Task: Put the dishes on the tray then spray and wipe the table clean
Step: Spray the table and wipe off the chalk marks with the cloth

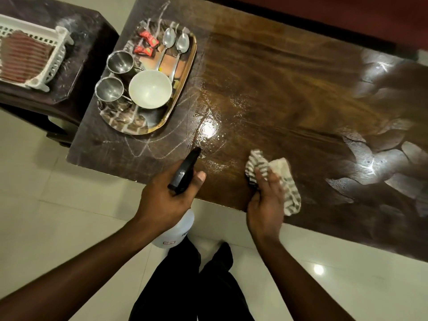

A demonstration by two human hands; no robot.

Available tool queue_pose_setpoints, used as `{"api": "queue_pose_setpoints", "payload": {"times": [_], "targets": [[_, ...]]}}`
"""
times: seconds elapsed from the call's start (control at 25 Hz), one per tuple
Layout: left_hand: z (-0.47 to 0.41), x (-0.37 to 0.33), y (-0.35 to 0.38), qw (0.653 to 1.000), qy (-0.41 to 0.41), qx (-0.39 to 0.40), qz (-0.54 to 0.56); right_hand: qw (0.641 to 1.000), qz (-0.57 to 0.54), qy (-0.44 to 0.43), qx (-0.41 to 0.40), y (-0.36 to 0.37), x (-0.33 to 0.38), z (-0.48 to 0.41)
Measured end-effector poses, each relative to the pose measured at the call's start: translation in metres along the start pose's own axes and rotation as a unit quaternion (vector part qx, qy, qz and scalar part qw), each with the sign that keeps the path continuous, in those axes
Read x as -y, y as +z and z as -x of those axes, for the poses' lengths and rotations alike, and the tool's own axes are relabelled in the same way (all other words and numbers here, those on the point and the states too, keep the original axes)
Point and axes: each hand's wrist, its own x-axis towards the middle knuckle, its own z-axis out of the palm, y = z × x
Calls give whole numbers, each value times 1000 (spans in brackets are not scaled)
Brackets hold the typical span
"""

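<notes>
Both hands are working at the near edge of the wooden desk (pixel 289 89). The left hand (pixel 166 200) is wrapping its fingers around the neck of a spray bottle (pixel 178 230), its black nozzle pointing out over the desk and its white body hanging below the desk edge, over the tiled floor (pixel 69 205). The right hand (pixel 266 205) is pressing down on a striped cloth (pixel 287 181), fingers spread over it, with the cloth lying bunched on the desk just beside the near edge. Between nozzle and cloth, a wet patch is shining on the wood.

At the left end of the desk a metal tray (pixel 190 66) is sitting with the dishes on it: two steel cups (pixel 119 62) side by side, a white bowl (pixel 150 89) touching them on the right, two spoons (pixel 176 46) lying beyond the bowl, and two red wrapped sweets (pixel 148 41) beside the spoons.

To the left, apart from the desk, a dark side table (pixel 76 72) is carrying a white plastic basket (pixel 55 63).
</notes>
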Motion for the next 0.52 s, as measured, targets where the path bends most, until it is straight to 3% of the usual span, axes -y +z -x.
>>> {"api": "queue_pose_setpoints", "payload": {"times": [0.12, 0.32, 0.52], "targets": [[-16, -10, -2, 997, 56, 15, 56, 982, 15, -154, 110, 17, 47, -21], [-50, -4, -14, 980, 176, 12, 97, 987, 1, -140, 75, 19, 91, -67], [-71, 7, -14, 975, 186, -3, 122, 979, 63, -161, 113, 25, 98, -75]]}}
